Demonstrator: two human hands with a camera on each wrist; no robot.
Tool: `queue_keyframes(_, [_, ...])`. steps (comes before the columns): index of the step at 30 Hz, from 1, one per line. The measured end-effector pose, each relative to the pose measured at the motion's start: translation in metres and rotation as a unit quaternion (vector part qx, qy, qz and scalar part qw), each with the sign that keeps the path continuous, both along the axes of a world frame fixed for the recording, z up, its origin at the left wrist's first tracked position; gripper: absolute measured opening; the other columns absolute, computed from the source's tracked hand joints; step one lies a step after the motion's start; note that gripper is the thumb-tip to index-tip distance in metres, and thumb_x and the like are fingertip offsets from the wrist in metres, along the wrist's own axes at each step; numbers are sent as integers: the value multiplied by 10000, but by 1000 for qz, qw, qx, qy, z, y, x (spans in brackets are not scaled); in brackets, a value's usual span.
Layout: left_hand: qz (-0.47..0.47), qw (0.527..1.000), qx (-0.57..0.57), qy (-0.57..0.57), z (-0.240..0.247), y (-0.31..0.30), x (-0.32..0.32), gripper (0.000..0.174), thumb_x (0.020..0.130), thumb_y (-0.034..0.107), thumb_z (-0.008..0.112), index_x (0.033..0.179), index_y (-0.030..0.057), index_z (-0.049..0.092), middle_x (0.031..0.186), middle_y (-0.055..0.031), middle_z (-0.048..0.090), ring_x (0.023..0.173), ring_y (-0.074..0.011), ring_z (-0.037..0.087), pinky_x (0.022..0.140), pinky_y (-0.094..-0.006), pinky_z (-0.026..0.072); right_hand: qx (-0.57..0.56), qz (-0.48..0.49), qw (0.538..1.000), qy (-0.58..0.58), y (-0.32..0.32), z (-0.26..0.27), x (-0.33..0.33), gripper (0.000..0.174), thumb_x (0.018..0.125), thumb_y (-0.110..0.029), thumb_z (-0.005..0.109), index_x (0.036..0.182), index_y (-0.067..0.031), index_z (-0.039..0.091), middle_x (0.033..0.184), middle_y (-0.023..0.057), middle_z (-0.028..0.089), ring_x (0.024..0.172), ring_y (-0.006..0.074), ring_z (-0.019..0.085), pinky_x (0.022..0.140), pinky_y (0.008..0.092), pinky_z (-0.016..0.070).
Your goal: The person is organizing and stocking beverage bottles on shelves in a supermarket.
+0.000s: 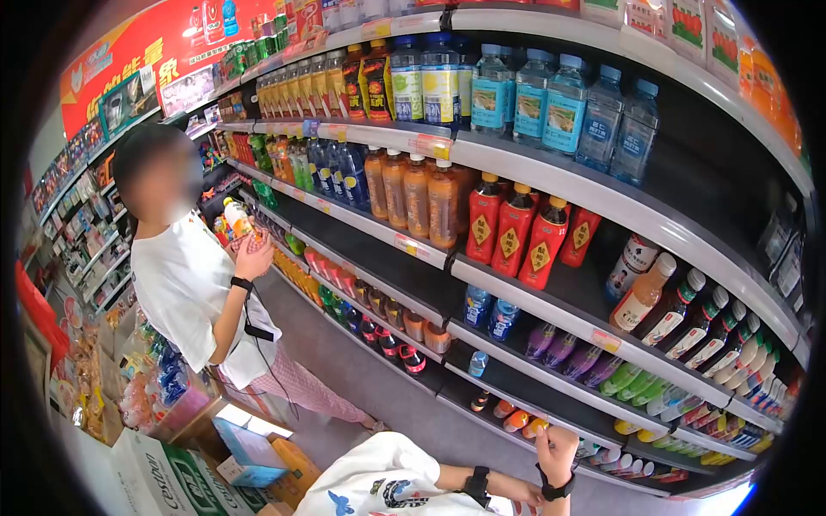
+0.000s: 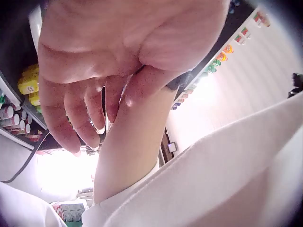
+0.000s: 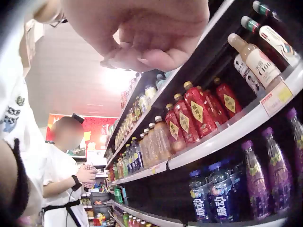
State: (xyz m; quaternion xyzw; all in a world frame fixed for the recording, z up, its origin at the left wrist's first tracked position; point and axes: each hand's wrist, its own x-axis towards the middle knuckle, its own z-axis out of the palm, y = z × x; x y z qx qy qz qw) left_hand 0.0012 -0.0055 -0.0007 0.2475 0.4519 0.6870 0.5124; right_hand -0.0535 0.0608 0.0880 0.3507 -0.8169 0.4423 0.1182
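At the lower right of the head view, my left hand [image 1: 519,489] reaches across to the wrist of my right hand [image 1: 559,449], overlapping it there. Seen close in the left wrist view, the left hand [image 2: 128,42] shows its palm, with loosely bent fingers and nothing between them. Behind it runs a bare forearm [image 2: 135,137]. The right hand is raised before the lower shelves, its fingers loosely curled and holding nothing; the right wrist view shows this hand [image 3: 151,30] along the top. Black bands circle both wrists. Nearest behind the right hand lie orange-capped bottles [image 1: 516,421].
Long drink shelves [image 1: 533,284] curve along the right, with red bottles [image 1: 516,225], blue-labelled water bottles [image 1: 565,103] and purple bottles [image 1: 578,359]. A person in a white shirt [image 1: 185,284] stands at left, gripping a bottle [image 1: 237,217]. Cartons [image 1: 176,473] stand at lower left.
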Motion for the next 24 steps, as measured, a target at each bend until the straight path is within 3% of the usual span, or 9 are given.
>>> queue_keyframes(6, [64,998,8,21,-5,-2,11,391,908,312,511,1200,60,447,1038,-5,515,925,-106,534,794,-253,432,-16,43,999,20,-17,9,12,319,743,-82,635,500,-29,436,466,103,413,417,286,419,423,369,281])
queue_keyframes(12, [-30,997,27,61,-17,-13,16,379,919,321,490,1189,55,460,1046,-6,516,917,-106,534,792,-250,432,27,31,999,18,-9,-2,2,325,735,-135,668,505,-42,460,469,91,423,423,278,436,422,365,340])
queue_keyframes(15, [-109,993,28,40,-15,-25,12,405,964,313,390,1263,43,429,1114,-46,539,984,-129,527,868,-264,415,15,-11,1000,22,5,-4,-4,347,744,-150,671,503,-37,448,461,92,401,412,282,413,412,360,334])
queue_keyframes(16, [-72,997,-22,23,20,-38,13,369,952,282,437,1212,30,505,1176,-100,538,988,-150,539,861,-266,432,13,-22,1000,11,12,-4,-4,356,754,-156,664,504,-35,442,458,94,392,408,283,405,409,357,326])
queue_keyframes(17, [-57,997,-44,41,30,-40,12,367,954,258,434,1193,-12,505,1127,-108,568,1010,-154,544,864,-276,432,10,-33,999,0,18,-6,-4,365,765,-162,658,505,-32,436,455,96,384,403,283,397,406,354,318])
queue_keyframes(19, [-10,996,85,29,-47,-33,17,414,959,281,416,1300,47,410,1130,-61,557,1032,-150,524,909,-271,401,18,-67,997,-25,31,-10,-2,371,783,-177,645,512,-35,435,464,98,391,410,282,403,408,357,314])
queue_keyframes(20, [-19,996,82,25,-44,-36,15,414,959,281,416,1300,47,410,1130,-61,557,1032,-150,524,909,-271,401,29,-85,995,-53,37,-14,2,379,802,-192,631,518,-38,434,472,100,399,417,281,408,410,361,311])
queue_keyframes(22, [62,995,-72,35,-39,-46,9,413,947,250,451,1312,61,409,1164,-71,553,1062,-167,521,939,-281,389,21,-103,992,-68,48,-23,8,389,809,-198,624,518,-35,425,472,104,393,415,282,396,409,362,304])
queue_keyframes(24, [82,987,-97,98,-45,-55,9,415,945,239,457,1318,66,404,1180,-75,548,1071,-164,518,947,-282,385,17,-117,989,-88,57,-29,18,401,820,-209,612,519,-33,415,472,109,390,415,285,396,406,362,299])
